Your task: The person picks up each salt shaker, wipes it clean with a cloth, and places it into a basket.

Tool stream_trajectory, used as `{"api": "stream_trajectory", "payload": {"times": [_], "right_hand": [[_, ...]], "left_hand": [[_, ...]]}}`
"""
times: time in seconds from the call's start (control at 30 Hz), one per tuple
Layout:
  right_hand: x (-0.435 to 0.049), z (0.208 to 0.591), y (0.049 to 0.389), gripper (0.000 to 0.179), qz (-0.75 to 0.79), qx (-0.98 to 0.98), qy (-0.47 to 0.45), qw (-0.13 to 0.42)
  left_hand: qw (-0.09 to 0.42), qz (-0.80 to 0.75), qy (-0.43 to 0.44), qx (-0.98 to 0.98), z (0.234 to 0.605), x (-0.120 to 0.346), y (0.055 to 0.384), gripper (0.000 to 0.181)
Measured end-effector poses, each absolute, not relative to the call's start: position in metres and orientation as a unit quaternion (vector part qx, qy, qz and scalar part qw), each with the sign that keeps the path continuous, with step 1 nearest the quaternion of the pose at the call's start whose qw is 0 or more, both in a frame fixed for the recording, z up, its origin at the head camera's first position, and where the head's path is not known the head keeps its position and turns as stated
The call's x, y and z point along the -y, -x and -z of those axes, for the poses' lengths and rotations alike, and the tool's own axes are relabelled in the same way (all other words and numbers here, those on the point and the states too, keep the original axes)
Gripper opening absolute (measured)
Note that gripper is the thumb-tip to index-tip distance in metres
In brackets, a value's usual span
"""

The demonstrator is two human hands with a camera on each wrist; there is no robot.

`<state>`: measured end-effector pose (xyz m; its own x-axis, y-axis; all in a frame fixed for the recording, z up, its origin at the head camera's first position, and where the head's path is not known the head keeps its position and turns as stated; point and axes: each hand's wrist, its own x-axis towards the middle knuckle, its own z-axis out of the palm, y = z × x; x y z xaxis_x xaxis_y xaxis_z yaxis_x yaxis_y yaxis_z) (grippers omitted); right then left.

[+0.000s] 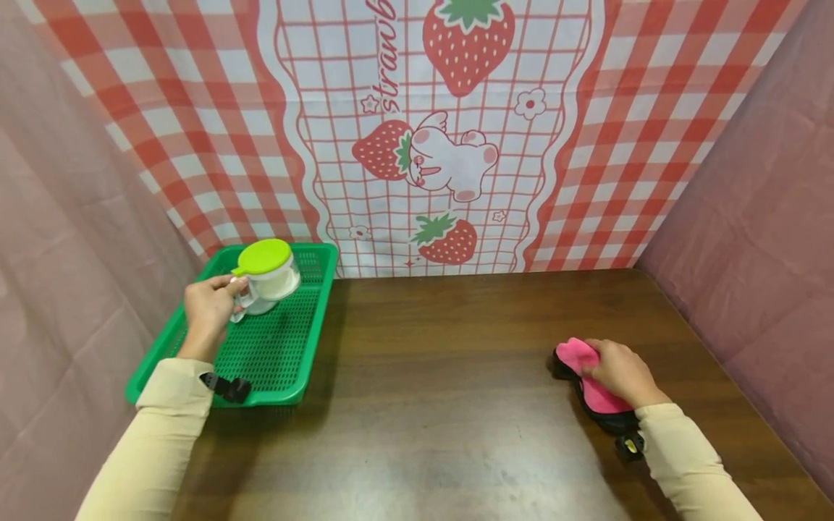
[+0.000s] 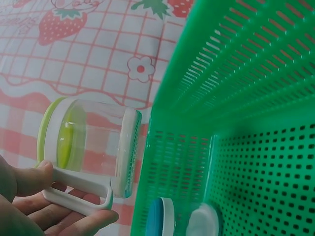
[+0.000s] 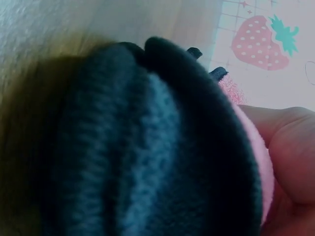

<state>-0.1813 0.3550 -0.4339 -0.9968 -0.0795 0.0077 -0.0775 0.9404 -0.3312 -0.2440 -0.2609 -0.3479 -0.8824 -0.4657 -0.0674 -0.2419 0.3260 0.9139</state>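
In the head view my left hand (image 1: 211, 307) grips the white handle of a clear seasoning jar (image 1: 276, 282) with a lime-green lid. The jar is over the back of a green plastic basket (image 1: 319, 325). The left wrist view shows the thumb and fingers about the handle of this jar (image 2: 101, 142), beside the basket wall. Inside the basket sits a second jar (image 2: 167, 216) with a blue lid, partly cut off. At the right, my right hand (image 1: 622, 373) holds a pink-and-black plush eye mask (image 1: 602, 398) at the table. Its black side (image 3: 197, 162) fills much of the right wrist view.
A brown wooden table (image 1: 443, 391) lies between the hands. Behind it hangs a red-and-white checked cloth (image 1: 586, 181) with strawberries. Pink curtains (image 1: 749, 202) close in both sides. The basket stands at the back left, near the cloth.
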Motion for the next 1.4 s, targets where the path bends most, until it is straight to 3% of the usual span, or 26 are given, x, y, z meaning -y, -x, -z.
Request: {"api": "stream_trajectory", "payload": {"times": [0.63,1.1,1.4], "right_hand": [[-0.369,0.431,0.188,0.071,0.158,-0.985,0.047,0.055],[-0.374,0.428,0.189,0.061,0.135,-0.986,0.022,0.097],[-0.375,0.431,0.195,0.073,0.111,-0.988,0.044,0.098]], "left_hand": [[0.073,0.502,-0.229,0.831,0.355,0.266,0.272,0.044],[0.052,0.494,-0.22,0.84,0.367,0.267,0.283,0.043],[0.043,0.499,-0.217,0.838,0.374,0.264,0.287,0.042]]}}
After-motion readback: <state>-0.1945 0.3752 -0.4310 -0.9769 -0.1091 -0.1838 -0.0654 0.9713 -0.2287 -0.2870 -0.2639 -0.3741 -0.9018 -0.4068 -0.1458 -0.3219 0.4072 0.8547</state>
